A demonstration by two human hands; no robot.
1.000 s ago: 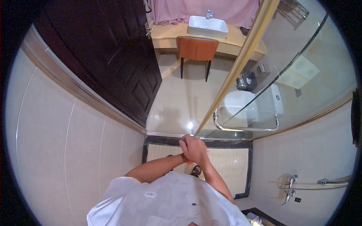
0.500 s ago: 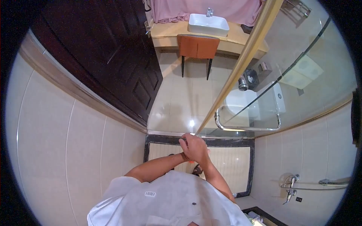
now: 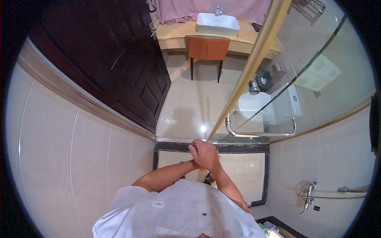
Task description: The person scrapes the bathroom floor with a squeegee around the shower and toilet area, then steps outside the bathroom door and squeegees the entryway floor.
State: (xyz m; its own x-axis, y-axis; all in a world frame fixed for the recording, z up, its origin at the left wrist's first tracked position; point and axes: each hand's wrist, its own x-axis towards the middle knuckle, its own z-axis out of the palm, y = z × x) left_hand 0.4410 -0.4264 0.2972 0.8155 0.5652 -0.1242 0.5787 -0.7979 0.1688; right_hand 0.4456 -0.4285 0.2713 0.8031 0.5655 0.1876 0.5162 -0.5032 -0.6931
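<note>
My right hand [image 3: 205, 154] is closed in front of my chest, its thumb folded in on the left. A small dark bit shows beside the thumb, but what the hand grips is hidden. My left forearm [image 3: 164, 173] crosses in from the left, and its wrist passes under the right hand. Most of the left hand is covered; only a sliver of it [image 3: 220, 158] shows at the right side. Just below the hands is a small orange patch [image 3: 203, 169], too small to name. The tan edge bar [image 3: 254, 67] of the glass partition runs down to just beyond my hands.
A dark wooden door [image 3: 115, 55] stands at left. Ahead are an orange-backed chair [image 3: 207, 48] and a white basin [image 3: 218, 24] on a counter. Behind glass with a metal handle [image 3: 262, 134] are a toilet [image 3: 254, 105] and bin [image 3: 263, 80]. Right wall: shower tap [image 3: 307, 194]. Dark curb [image 3: 230, 149] surrounds my feet.
The view has shifted very slightly. My hands stay together in almost the same place and pose.
</note>
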